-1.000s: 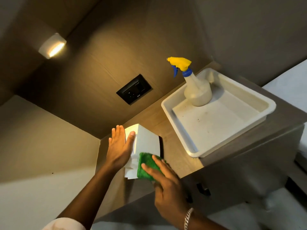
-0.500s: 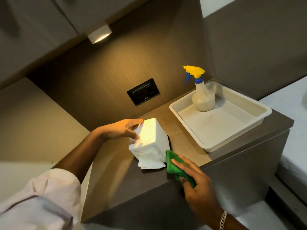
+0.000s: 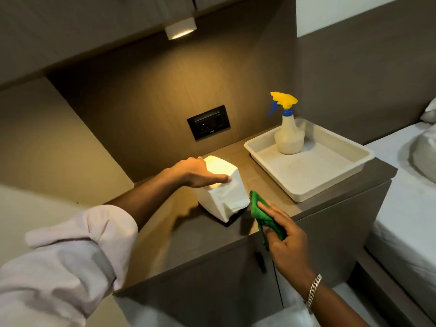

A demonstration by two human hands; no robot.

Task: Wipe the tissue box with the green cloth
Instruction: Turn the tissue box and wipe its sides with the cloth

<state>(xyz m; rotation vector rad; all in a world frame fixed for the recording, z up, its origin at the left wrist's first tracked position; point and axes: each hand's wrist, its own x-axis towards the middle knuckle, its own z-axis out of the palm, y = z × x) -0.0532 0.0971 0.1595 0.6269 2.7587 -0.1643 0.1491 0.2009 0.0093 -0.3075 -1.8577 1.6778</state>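
Observation:
A white tissue box (image 3: 226,192) stands on the brown bedside counter (image 3: 188,234), with a tissue hanging down its near side. My left hand (image 3: 195,172) lies over the box's top left, thumb stretched along its upper edge, holding it. The green cloth (image 3: 264,214) is folded in my right hand (image 3: 285,241), just right of the box's lower corner, close to it or lightly touching. A bracelet sits on that wrist.
A cream tray (image 3: 330,182) with a spray bottle (image 3: 288,131), yellow and blue head, stands at the counter's right. A black socket plate (image 3: 208,122) is on the back wall under a lamp (image 3: 180,29). A white bed (image 3: 405,197) lies to the right.
The view has tilted down and pulled back. My left hand has moved from the box's side to its top. My right hand has drawn the cloth off the box's face to its lower right.

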